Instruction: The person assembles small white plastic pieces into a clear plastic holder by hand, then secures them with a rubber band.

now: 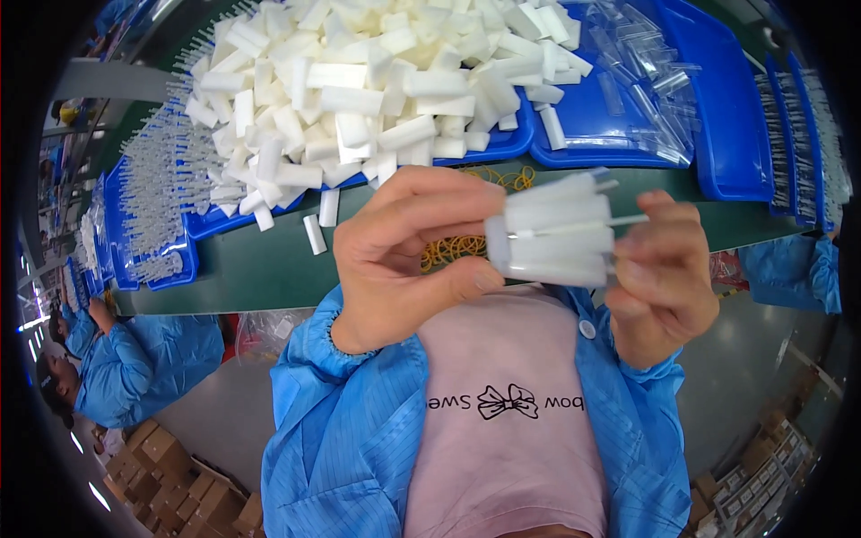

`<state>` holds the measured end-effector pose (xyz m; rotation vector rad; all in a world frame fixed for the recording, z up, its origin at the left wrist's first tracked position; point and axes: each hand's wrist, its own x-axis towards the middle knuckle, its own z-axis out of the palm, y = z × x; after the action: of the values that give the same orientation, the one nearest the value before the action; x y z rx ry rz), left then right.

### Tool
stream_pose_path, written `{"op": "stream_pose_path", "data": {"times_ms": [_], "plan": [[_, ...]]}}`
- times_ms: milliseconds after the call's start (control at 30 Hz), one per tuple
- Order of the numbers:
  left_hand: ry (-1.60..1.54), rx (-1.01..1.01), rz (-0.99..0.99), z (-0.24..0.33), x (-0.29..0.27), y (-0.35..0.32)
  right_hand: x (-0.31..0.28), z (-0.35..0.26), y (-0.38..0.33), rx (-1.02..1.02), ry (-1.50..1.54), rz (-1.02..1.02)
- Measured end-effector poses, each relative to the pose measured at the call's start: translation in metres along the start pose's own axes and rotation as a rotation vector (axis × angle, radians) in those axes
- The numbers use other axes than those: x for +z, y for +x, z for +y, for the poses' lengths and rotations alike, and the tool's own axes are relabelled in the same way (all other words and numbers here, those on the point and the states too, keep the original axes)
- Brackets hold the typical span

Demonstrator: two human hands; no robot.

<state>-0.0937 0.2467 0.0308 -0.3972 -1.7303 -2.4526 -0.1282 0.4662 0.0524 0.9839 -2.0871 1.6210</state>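
Note:
My left hand [421,255] is closed around one end of a bundle of white foam pieces [556,235], thumb below and fingers above. The pieces lie side by side and fan out slightly toward the right. Thin pale sticks poke out of the bundle's right end. My right hand [664,278] is at that end, fingers curled, with a thin white stick [630,219] reaching to its fingertips. Slight blur covers the right fingers. Behind the bundle and my left hand, yellow rubber bands [453,253] lie on the green table [260,273].
A large heap of white foam pieces [359,90] fills blue trays beyond my hands. Clear plastic tubes [641,76] lie in a blue tray [619,160] at right. Rows of thin clear-tipped sticks [166,179] stand at left. Co-workers in blue [148,368] sit at both sides.

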Motion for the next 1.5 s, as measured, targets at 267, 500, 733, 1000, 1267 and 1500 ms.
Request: {"op": "stream_pose_path", "data": {"times_ms": [267, 500, 733, 1000, 1267, 1500], "plan": [[-0.173, -0.093, 0.168, -0.008, 0.001, 0.002, -0.021, 0.079, 0.041, 0.254, -0.454, 0.088], [0.068, 0.013, 0.202, -0.012, 0.0, -0.001, -0.011, 0.137, 0.032, 0.158, -1.261, -0.225], [0.603, 0.307, 0.163, -0.013, -0.006, 0.0, -0.002, 0.07, 0.024, 0.413, 0.079, 0.138], [0.696, 0.447, 0.12, -0.008, 0.001, 0.003, 0.021, 0.03, 0.002, 0.512, 0.712, 0.226], [0.789, 0.415, 0.089, -0.002, 0.004, 0.0, 0.034, 0.021, 0.001, 0.504, 0.627, 0.292], [0.778, 0.376, 0.054, -0.002, 0.006, 0.001, 0.032, 0.023, 0.0, 0.405, 0.522, 0.285]]}}
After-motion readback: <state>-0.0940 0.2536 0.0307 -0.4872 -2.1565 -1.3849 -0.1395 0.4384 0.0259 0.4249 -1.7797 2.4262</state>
